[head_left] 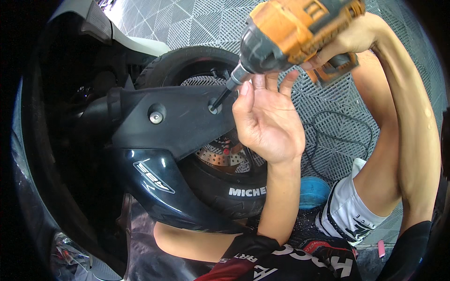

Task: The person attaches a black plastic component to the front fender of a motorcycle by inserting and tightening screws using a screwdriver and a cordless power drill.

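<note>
My right hand grips the handle of an orange and black impact driver. From its nose a socket adapter and a dark bit slant down to the left. The bit's tip sits in a recessed bolt on a matte black cover over the wheel. Palm up, my left hand is just below the driver's nose, thumb beside the adapter, fingers apart and partly hidden behind the tool. Another recessed bolt shows farther left on the cover.
A glossy dark fender covers part of the tyre, with a drilled brake disc inside the wheel. Dark bodywork fills the left. A black cable and blue round object lie on the grey grid floor.
</note>
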The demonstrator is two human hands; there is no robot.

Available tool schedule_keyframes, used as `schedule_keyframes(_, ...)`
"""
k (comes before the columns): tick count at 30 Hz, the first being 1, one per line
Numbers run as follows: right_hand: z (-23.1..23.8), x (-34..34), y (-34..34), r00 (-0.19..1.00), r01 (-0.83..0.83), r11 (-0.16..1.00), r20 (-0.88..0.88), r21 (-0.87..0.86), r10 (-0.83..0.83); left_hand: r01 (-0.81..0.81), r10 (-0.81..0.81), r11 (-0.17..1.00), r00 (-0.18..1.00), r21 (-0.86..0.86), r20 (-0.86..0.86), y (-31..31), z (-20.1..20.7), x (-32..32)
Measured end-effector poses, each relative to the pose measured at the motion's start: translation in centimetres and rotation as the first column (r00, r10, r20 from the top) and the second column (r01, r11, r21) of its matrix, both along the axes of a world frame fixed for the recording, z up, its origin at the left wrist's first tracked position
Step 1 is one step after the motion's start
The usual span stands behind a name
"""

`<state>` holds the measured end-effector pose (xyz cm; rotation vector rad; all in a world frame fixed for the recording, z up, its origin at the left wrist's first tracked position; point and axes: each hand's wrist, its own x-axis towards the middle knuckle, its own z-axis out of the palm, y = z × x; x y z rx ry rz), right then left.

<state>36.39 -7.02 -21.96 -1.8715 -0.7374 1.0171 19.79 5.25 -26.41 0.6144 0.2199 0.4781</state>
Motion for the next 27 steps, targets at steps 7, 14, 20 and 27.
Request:
schedule_keyframes(7,0.2,-0.3,-0.9,0.998,0.028,0.999,-0.064,0.021,-0.026,-0.032,0.035,0.998,0.998,-0.059,0.049,-0.4,-0.1,0.6)
schedule_keyframes(14,0.2,0.4,-0.9,0.998,-0.054,0.996,0.028,0.064,0.052,-0.075,0.075,0.997,0.996,0.004,0.04,0.6,0.2,0.3)
schedule_keyframes(20,1.7,-0.4,-4.5,0.987,0.141,0.944,0.036,0.297,-0.159,0.134,-0.164,0.96,0.981,0.247,0.104,0.8,3.3,1.2)
schedule_keyframes(27,2.3,-1.7,-1.5,0.972,0.235,0.897,-0.096,0.374,-0.214,-0.026,0.003,0.968,0.996,0.251,0.091,2.1,5.1,2.7)
